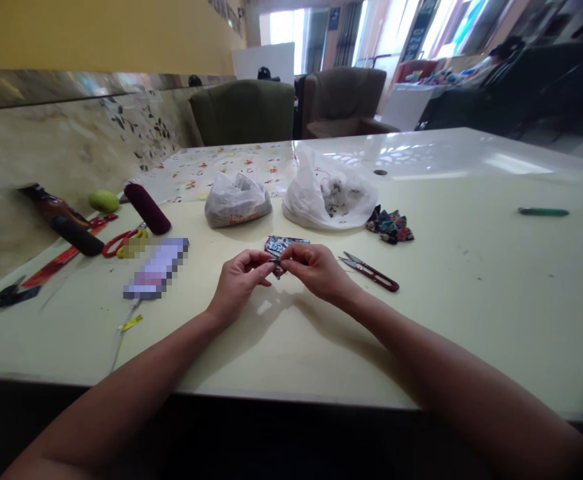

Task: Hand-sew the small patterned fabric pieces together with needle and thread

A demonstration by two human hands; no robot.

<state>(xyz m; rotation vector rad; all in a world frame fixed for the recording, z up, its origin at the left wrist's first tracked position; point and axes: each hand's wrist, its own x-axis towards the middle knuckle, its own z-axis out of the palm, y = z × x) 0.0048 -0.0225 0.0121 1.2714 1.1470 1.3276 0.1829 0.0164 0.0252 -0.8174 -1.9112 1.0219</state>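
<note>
Cream tabletop (471, 320) spreads wide; far on it sit two white plastic bags (329, 193), with a heap of patterned cloth pieces (389, 225) to their right. Red thread snips (371, 272) lie just right of the hands. Left hand (236, 280) and right hand (316, 270) both pinch a small patterned fabric piece (284, 245) at the table's middle.

This looks like a small sewing or craft workshop set in a lounge-like room. The wide pale yellow glossy worktop (471, 293) carries red-handled thread snips (371, 272), red-handled scissors (121, 241) and a dark maroon thread spool (147, 208). Behind the worktop stand a green upholstered armchair (244, 110) and a brown upholstered armchair (344, 100), with bright windows (284, 27) beyond them.
</note>
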